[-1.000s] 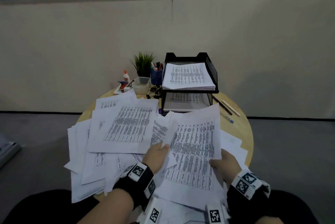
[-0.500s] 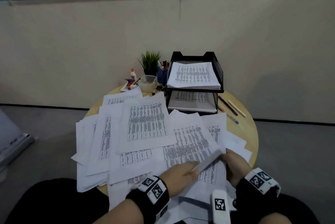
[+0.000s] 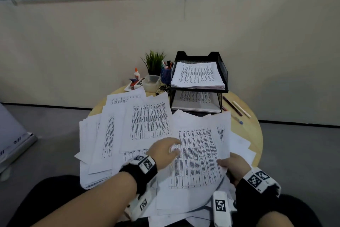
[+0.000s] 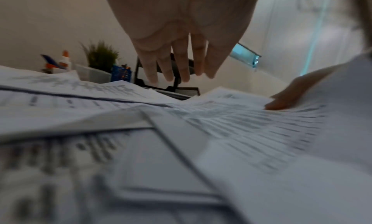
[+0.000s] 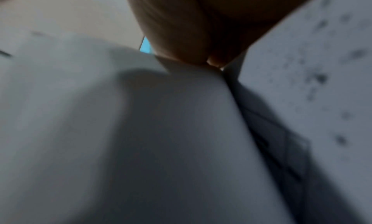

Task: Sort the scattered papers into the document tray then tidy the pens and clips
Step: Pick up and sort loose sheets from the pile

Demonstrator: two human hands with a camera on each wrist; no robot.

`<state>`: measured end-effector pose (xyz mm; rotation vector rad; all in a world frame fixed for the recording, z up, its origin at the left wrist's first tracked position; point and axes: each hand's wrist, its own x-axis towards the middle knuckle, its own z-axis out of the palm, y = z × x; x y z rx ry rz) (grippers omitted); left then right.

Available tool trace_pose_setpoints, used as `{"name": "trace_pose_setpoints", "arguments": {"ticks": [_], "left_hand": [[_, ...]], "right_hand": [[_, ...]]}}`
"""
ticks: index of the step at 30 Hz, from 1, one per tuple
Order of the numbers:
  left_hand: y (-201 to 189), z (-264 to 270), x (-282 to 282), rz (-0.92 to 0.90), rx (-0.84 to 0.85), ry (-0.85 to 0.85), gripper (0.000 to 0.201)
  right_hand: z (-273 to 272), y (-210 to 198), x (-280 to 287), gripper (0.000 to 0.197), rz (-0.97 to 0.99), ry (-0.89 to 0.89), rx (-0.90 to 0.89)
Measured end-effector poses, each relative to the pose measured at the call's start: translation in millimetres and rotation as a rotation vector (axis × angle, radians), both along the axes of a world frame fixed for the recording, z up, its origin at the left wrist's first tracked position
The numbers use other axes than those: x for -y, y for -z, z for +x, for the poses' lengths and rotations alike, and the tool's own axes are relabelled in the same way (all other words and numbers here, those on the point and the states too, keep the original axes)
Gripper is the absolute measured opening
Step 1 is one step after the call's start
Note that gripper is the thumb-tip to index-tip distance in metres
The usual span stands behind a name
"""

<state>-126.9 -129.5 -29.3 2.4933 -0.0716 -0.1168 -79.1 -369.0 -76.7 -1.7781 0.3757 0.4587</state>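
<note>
We look down on a round wooden table buried under loose printed papers. Our left hand hovers over the top sheet near the table's front edge, fingers straight and spread wide, holding nothing. Our right hand grips that sheet's right edge, thumb on top and fingers curled beneath. At the back of the table stands a black two-tier document tray, each tier already holding a stack of pages. Three pens lie loose on the bare wood just right of the tray. To its left sit a blue pen cup, a small green plant, a clear plastic box and a glue bottle.
</note>
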Motion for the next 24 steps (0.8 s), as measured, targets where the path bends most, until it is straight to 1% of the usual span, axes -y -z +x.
{"name": "trace_pose_setpoints", "arguments": {"ticks": [2,4,5,7,9,10,12,16,18,20,24], "left_hand": [[0.5,13.6,-15.7,0.040,0.025,-0.088,0.046],[2.6,26.5,-29.1,0.132,-0.022,-0.124,0.064],[4.9,32.9,-34.5,0.190,-0.065,-0.123,0.075],[13.7,45.0,-43.3,0.313,-0.162,-0.105,0.094],[23.7,52.5,-47.5,0.405,-0.258,-0.104,0.104],[28.9,54.9,-47.8,0.439,-0.293,-0.106,0.104],[36.2,57.4,-45.8,0.494,-0.317,-0.101,0.096],[44.9,57.7,-43.8,0.588,-0.265,-0.063,0.072],[47.0,57.0,-44.9,0.630,-0.219,-0.035,0.064],[47.9,56.8,-47.0,0.648,-0.165,-0.012,0.054],[44.3,56.3,-48.4,0.676,-0.073,0.046,0.029]], "right_hand": [[-2.9,-13.8,-2.3,0.039,-0.114,-0.002,0.084],[-8.7,-28.1,-3.1,0.019,-0.199,-0.005,0.139],[-8.7,-30.4,-1.4,0.015,-0.199,0.001,0.158],[-5.9,-30.5,4.4,0.012,-0.194,0.016,0.185],[1.2,-23.1,15.7,0.011,-0.146,0.060,0.197],[5.4,-18.8,23.0,0.010,-0.109,0.080,0.188],[11.3,-14.1,36.6,0.011,-0.041,0.130,0.160],[10.3,-26.9,52.9,0.016,0.110,0.191,0.153],[8.9,-33.8,58.7,0.021,0.165,0.182,0.162],[4.9,-41.7,62.0,0.017,0.267,0.173,0.173],[-0.7,-52.1,62.3,0.020,0.393,0.136,0.179]]}}
